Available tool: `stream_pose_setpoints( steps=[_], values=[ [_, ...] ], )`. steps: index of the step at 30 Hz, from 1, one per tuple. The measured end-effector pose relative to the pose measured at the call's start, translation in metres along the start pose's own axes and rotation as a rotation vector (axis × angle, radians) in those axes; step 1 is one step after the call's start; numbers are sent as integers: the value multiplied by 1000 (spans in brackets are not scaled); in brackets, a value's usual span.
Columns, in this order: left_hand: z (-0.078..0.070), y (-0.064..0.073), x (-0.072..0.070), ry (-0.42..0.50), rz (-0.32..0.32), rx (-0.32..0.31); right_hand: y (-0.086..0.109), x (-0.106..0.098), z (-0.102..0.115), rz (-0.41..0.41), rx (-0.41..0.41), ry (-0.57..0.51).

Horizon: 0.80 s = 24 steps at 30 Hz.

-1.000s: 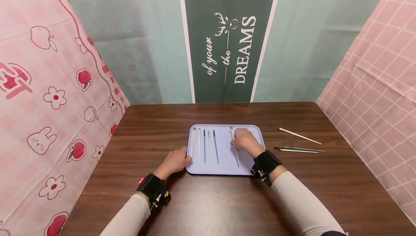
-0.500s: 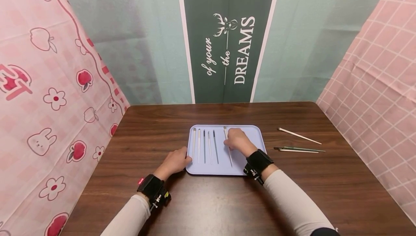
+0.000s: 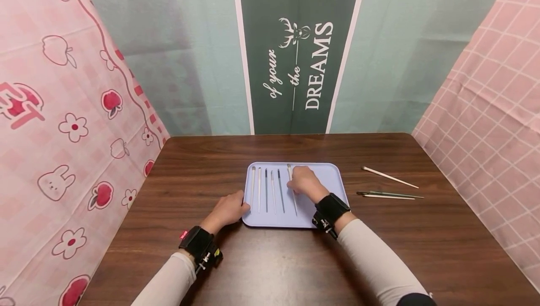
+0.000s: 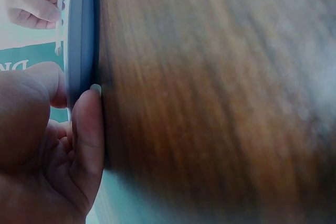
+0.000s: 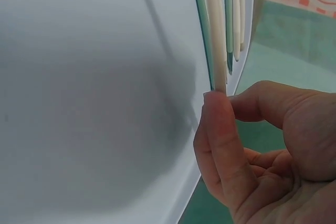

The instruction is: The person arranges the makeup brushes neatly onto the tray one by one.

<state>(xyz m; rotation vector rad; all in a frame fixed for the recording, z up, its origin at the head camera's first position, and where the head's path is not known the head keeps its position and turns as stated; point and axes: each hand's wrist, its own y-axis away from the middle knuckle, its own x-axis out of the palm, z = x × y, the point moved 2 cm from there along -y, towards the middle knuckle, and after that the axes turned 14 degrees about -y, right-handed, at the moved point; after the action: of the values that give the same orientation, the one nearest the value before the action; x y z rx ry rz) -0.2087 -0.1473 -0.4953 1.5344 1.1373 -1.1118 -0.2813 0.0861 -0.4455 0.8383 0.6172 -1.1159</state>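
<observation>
A pale lavender tray (image 3: 332,179) lies on the table. My left hand (image 3: 228,208) grips its left edge, with the thumb and a finger at the rim (image 4: 83,35) in the left wrist view. Over the tray's middle, my right hand (image 3: 306,182) pinches a slim white-handled brush (image 3: 294,205) with a greyish tip at the far end. In the right wrist view the handle (image 5: 216,35) rises from between thumb and fingers. Left of it, several thin brushes stand in a row, bristles away from me; the nearest is a blue-handled brush (image 3: 281,196).
On the table (image 3: 270,268) right of the tray, a white brush (image 3: 389,176) lies slanted. In front of it lies a small bunch of white and green brushes (image 3: 390,196). Patterned curtains (image 3: 168,62) hang behind and on both sides.
My right hand has moved left across the tray with the brush, bringing it close to the row. The left hand has stayed on the tray's edge.
</observation>
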Motion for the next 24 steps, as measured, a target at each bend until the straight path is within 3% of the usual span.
stream_pose_setpoints(
  steps=[24],
  values=[
    [-3,2,-3,-6,13,-13,-8,15,-5,-15,11,-12]
  ],
)
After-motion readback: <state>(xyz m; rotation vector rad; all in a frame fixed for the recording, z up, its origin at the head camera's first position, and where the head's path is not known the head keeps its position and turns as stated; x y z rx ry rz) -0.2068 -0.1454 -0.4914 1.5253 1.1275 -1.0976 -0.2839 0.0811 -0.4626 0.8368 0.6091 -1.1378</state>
